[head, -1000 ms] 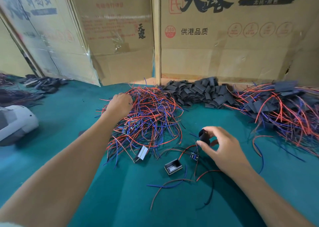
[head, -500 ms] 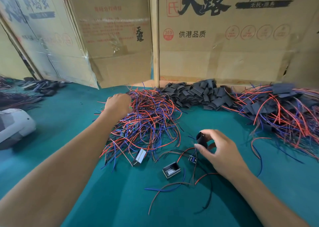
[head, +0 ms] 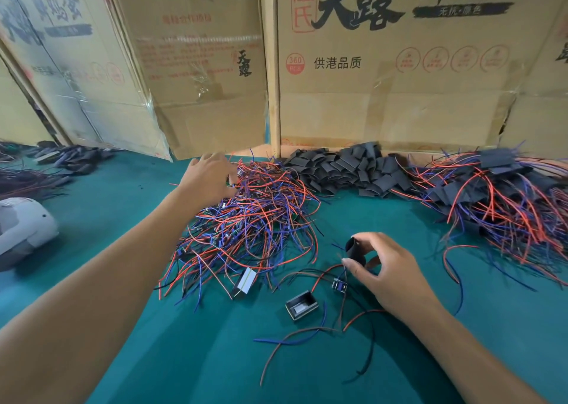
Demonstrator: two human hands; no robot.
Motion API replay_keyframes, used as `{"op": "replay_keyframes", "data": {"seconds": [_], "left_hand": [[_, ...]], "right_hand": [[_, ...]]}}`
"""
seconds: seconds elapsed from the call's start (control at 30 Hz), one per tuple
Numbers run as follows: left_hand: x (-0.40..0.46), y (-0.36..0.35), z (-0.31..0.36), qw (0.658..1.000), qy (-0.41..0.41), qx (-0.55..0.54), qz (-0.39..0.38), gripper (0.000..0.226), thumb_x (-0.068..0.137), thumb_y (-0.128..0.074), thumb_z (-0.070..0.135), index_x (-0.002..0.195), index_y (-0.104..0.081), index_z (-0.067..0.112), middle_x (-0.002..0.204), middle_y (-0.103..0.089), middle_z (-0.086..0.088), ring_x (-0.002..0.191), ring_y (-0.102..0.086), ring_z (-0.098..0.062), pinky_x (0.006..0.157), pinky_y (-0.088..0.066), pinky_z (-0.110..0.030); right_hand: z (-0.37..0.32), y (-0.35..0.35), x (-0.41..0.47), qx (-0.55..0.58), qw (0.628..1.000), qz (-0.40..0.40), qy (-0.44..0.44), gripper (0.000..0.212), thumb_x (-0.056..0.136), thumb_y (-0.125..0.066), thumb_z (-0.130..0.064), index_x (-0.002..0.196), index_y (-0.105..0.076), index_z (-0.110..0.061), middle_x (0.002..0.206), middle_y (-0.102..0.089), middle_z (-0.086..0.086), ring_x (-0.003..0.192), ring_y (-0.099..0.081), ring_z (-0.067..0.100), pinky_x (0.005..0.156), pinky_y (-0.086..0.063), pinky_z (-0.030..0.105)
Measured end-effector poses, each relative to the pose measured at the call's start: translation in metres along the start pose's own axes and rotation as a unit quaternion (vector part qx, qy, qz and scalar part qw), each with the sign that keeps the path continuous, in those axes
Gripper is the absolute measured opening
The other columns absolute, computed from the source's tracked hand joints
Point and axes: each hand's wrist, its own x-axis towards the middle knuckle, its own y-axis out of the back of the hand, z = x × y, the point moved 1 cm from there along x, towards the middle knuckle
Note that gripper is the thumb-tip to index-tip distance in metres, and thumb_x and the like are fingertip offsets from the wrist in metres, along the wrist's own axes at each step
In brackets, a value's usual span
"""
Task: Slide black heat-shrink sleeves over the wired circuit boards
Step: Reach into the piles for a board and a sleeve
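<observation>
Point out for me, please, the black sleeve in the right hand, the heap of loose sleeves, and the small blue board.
black sleeve [head: 354, 249], head view, its side wall.
heap of loose sleeves [head: 347, 168], head view, heap's middle.
small blue board [head: 339, 286], head view, its top face.

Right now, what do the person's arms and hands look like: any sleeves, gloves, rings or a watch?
Both forearms are bare as far as the picture shows, with no sleeve edge in view. The left hand and the right hand wear no gloves. No ring, watch or wristband shows on either. No cables or markings are on the arms.
</observation>
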Motion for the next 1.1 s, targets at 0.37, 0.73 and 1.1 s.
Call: {"op": "replay_keyframes", "data": {"seconds": [0.37, 0.73, 1.1], "left_hand": [[-0.017, 0.074, 0.025, 0.981, -0.164, -0.069, -0.072, 0.022, 0.086, -0.073, 0.039, 0.093, -0.067, 0.019, 0.095, -0.069, 0.005, 0.089, -0.062, -0.014, 0.081, -0.048, -0.034], [-0.069, 0.100, 0.079, 0.802, -0.172, -0.570, -0.036, 0.030, 0.078, -0.074, 0.032, 0.089, -0.069, 0.005, 0.083, -0.067, -0.012, 0.078, -0.054, -0.014, 0.072, -0.041, -0.026], [-0.075, 0.024, 0.118, 0.528, -0.076, -0.846, 0.004, 0.022, 0.091, -0.063, 0.017, 0.103, -0.071, 0.001, 0.099, -0.067, -0.009, 0.073, -0.052, -0.017, 0.071, -0.048, -0.026]], "right_hand": [[0.000, 0.001, 0.000, 0.016, 1.000, 0.010, 0.016, 0.032, 0.086, -0.072, -0.032, 0.113, -0.061, -0.022, 0.103, -0.061, -0.014, 0.094, -0.058, 0.004, 0.078, -0.045, 0.014], [0.000, 0.002, -0.001, 0.046, 0.998, 0.029, 0.010, 0.027, 0.083, -0.074, -0.032, 0.106, -0.062, -0.028, 0.096, -0.062, -0.018, 0.089, -0.059, 0.003, 0.075, -0.046, 0.018], [0.001, 0.001, 0.000, 0.089, 0.995, 0.030, -0.028, 0.025, 0.080, -0.076, -0.032, 0.101, -0.063, -0.032, 0.095, -0.065, -0.018, 0.087, -0.059, 0.000, 0.073, -0.046, 0.013]]}}
